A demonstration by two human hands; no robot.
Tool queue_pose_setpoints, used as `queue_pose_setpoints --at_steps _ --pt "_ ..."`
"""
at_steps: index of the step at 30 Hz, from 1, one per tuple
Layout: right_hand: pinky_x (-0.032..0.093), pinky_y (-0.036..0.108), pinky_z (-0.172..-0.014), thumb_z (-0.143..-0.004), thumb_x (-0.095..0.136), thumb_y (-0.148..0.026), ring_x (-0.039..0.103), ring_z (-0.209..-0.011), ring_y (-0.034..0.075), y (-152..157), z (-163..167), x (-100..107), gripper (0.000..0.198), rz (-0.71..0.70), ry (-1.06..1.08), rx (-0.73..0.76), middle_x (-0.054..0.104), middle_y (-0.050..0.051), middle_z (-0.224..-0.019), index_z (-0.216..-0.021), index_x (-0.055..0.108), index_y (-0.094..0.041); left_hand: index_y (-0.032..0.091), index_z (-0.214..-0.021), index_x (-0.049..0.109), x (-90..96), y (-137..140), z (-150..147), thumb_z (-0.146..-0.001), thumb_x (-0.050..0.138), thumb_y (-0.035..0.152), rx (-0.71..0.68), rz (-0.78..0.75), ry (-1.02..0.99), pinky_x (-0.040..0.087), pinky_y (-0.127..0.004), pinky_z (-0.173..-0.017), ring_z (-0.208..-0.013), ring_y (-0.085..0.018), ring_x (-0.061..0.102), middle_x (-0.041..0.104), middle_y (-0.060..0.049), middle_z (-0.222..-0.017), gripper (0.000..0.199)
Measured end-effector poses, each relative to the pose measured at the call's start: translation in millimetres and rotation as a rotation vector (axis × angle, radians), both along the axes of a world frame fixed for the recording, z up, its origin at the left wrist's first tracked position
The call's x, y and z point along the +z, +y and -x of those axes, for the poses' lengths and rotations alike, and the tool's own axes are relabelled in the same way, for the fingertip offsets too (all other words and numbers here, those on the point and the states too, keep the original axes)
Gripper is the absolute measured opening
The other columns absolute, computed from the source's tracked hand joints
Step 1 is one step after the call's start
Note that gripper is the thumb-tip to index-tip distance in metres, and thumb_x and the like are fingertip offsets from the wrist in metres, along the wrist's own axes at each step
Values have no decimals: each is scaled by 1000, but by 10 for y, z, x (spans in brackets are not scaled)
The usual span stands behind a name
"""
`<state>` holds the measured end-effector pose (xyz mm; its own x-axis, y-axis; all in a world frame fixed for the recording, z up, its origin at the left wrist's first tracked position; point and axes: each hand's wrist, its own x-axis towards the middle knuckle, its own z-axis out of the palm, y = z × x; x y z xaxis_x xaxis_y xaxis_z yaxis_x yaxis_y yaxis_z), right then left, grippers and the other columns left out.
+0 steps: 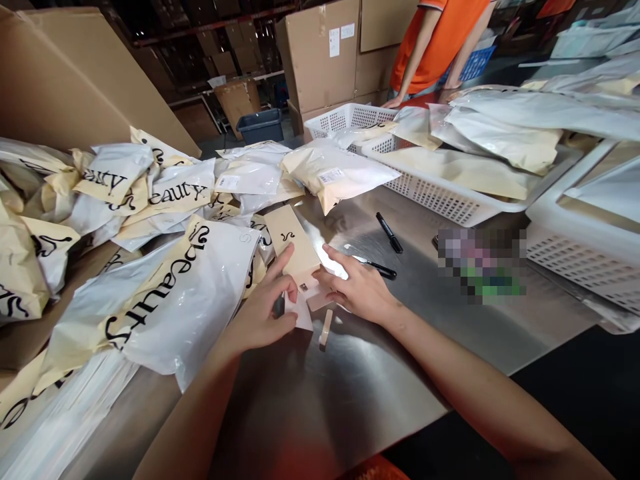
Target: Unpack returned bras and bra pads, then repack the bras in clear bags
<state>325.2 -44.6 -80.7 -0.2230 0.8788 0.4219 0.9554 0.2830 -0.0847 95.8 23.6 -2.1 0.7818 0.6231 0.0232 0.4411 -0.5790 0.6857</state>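
— What's nearest the camera?

— Two bare forearms reaching forward over the brushed steel table (380, 393). The left hand (263, 313) comes in from the lower left, the right hand (357, 290) from the lower right, and they meet near the table's middle.

— How are the hands set?

— The left hand has its index finger stretched up along the left edge of a slim beige cardboard box with a black squiggle mark (293, 250), with thumb and other fingers curled at the box's near end. The right hand lies palm down, fingers spread loosely, fingertips pressing the box's right near corner. Whether either hand truly pinches it, I cannot tell.

— And the box itself?

— It lies flat on the table between both hands, slanting away to the upper left. A small beige strip (325, 330) stands on edge just below it.

— Around them?

— Left of the left hand, a heap of white-and-cream plastic mailer bags printed "beauty" (170, 293). Just beyond the right hand lie two black marker pens (389, 233). Further off, white perforated plastic baskets (440, 197) hold more bags. At the far side stands a person in an orange shirt (440, 33), beside brown cardboard cartons (320, 53).
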Motion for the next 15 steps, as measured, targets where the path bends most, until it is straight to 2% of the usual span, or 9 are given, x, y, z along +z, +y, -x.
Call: queue_pose_setpoints --at_steps 3,6,8,12,15 --pt "56 29 -69 -87 69 -25 52 -126 30 -4 -3 -6 62 -10 -7 6 15 7 -164 -143 45 -38 22 -79 46 12 -3 3 -74 57 15 12 21 8 43 -25 -50 -129 -36 51 6 4 -166 14" --pt "57 30 -70 -87 69 -24 51 -128 30 -6 -10 -7 67 -25 -12 19 14 8 -164 -146 40 -39 22 -81 47 18 -3 4 -74 57 15 21 -3 24 53 -32 -67 -131 -37 50 8 2 -166 14" --pt "57 31 -72 -88 67 -24 50 -128 30 -6 -15 -1 59 -24 -4 34 13 8 -164 -142 47 -37 22 -83 47 14 1 4 -74 57 15 22 -12 25 54 -35 -74 -132 -37 48 9 1 -166 15" --pt "56 31 -74 -92 61 -24 52 -125 26 1 -25 8 28 -54 -36 75 20 4 -163 -118 67 -31 23 -85 49 -13 12 11 -75 57 16 10 2 8 50 -29 -61 -132 -37 48 10 0 -166 15" --pt "54 31 -83 -96 54 -22 46 -131 23 15 -30 -3 23 -127 -71 149 26 1 -161 -110 71 -29 23 -85 49 -40 24 22 -76 56 18 8 -15 6 44 -24 -51 -137 -39 41 9 -1 -166 13"
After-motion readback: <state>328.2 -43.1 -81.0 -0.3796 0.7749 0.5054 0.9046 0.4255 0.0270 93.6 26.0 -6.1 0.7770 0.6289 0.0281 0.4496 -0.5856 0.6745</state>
